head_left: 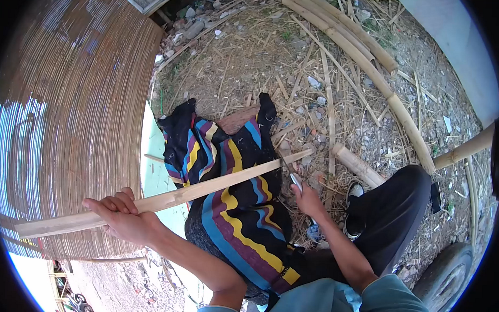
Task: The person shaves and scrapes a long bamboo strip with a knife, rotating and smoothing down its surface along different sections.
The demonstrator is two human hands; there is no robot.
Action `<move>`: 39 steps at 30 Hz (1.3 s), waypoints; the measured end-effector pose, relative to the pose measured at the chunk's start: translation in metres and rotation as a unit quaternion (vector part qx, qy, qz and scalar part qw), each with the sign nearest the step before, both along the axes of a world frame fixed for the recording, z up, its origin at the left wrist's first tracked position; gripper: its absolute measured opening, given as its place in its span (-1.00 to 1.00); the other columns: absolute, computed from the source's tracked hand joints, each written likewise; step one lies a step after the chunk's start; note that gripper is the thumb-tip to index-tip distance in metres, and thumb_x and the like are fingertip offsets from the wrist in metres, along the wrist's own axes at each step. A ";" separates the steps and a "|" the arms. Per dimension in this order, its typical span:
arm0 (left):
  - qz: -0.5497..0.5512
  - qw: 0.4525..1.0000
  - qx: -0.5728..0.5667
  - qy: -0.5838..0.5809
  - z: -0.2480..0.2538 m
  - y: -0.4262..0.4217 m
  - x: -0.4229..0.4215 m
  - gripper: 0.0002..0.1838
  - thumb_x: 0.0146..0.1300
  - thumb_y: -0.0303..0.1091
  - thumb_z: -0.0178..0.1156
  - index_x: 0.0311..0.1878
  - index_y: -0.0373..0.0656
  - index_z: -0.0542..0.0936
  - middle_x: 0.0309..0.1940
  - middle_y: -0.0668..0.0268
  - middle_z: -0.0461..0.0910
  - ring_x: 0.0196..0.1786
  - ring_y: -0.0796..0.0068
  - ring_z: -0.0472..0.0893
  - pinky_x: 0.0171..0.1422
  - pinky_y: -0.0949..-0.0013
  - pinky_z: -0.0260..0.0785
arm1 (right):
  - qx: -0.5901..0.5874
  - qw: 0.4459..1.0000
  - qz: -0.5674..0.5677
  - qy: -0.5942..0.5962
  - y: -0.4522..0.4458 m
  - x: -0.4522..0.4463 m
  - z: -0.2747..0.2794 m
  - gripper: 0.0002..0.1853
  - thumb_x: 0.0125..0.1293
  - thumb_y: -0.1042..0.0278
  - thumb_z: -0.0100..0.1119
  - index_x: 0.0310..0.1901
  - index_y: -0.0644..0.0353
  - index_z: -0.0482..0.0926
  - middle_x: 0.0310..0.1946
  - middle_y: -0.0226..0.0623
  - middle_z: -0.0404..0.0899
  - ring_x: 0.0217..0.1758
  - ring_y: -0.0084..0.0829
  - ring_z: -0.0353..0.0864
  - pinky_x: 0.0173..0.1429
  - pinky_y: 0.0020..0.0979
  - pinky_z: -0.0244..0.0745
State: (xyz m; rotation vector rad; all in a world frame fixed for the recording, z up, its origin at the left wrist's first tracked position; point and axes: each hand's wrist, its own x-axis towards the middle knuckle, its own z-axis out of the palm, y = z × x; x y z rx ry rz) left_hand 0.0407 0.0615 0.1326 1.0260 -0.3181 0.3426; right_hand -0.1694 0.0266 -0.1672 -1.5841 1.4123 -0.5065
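Note:
A long pale strip of split bamboo (204, 186) lies slantwise across a striped cloth (231, 210) spread over my lap. Toward its left end, my left hand (121, 217) is wrapped round the strip from below. My right hand (308, 202) is closed on the handle of a knife (295, 179). The knife's dark blade stands against the strip near its right end, crossing its edge. A short piece of the strip shows beyond the blade.
Bamboo poles (394, 100) curve across the littered ground at the upper right. A bamboo-slat screen (80, 122) stands on the left. A cut bamboo piece (359, 165) lies near my shoe (355, 190), and a tyre (446, 278) is at the lower right.

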 end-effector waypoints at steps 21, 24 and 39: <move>-0.070 0.992 0.002 -0.108 0.010 -0.014 -0.029 -0.52 0.37 -0.10 0.04 -0.67 0.07 0.16 -0.80 0.54 -0.02 -0.73 0.72 -0.08 -0.52 0.62 0.12 | 0.008 0.976 0.055 -0.209 0.019 0.021 0.073 -0.58 0.35 -0.02 -0.06 -0.14 0.27 0.45 -0.56 0.13 0.53 -0.43 0.19 0.54 -0.23 -0.02 0.47; -0.088 0.987 0.003 -0.132 0.009 -0.015 -0.026 -0.52 0.38 -0.09 0.01 -0.67 0.07 0.16 -0.80 0.54 -0.02 -0.73 0.72 -0.09 -0.52 0.62 0.11 | 0.031 0.985 0.026 -0.170 0.006 0.018 0.056 -0.54 0.35 -0.04 -0.08 -0.18 0.31 0.46 -0.48 0.18 0.55 -0.35 0.18 0.56 -0.23 -0.03 0.47; -0.091 0.987 -0.016 -0.135 0.008 -0.020 -0.016 -0.49 0.39 -0.04 -0.04 -0.70 0.09 0.13 -0.85 0.54 -0.04 -0.80 0.75 -0.11 -0.64 0.61 -0.12 | 0.050 0.991 -0.051 -0.113 -0.009 0.014 -0.008 -0.54 0.36 -0.05 -0.09 -0.19 0.28 0.49 -0.51 0.17 0.53 -0.27 0.19 0.54 -0.17 0.00 0.43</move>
